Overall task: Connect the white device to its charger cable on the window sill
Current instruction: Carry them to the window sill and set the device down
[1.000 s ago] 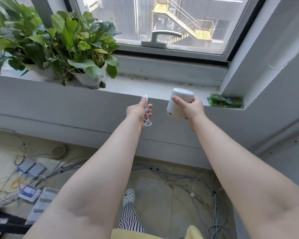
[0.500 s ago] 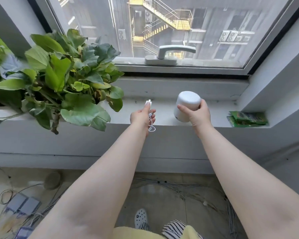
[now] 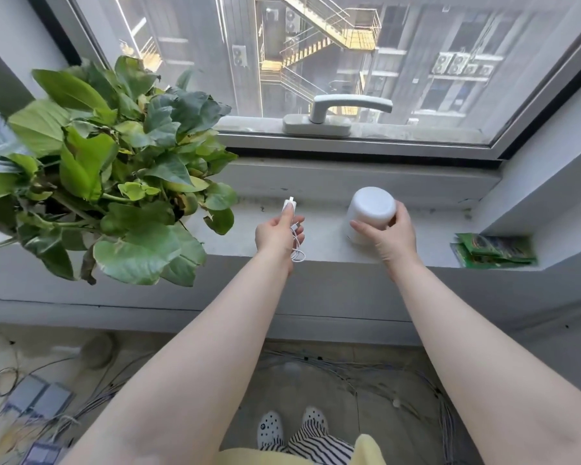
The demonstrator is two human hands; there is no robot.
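Note:
The white device [image 3: 369, 209], a rounded cylinder, is held over the grey window sill [image 3: 319, 226] by my right hand [image 3: 388, 236], which wraps its right side and front. Whether its base touches the sill I cannot tell. My left hand [image 3: 277, 234] holds the white charger cable [image 3: 294, 238], with the plug end [image 3: 288, 204] sticking up past my fingers and a small coil hanging below my palm. The plug and the device are apart, roughly a hand's width between them.
A leafy potted plant [image 3: 114, 176] fills the sill's left side, its leaves close to my left hand. Green packets [image 3: 493, 250] lie at the sill's right corner. A window handle [image 3: 342, 112] sits on the frame behind. Cables and small boxes [image 3: 37, 401] litter the floor.
Both hands have moved up and forward over the sill, carrying the device and the cable. The view has come closer to the window.

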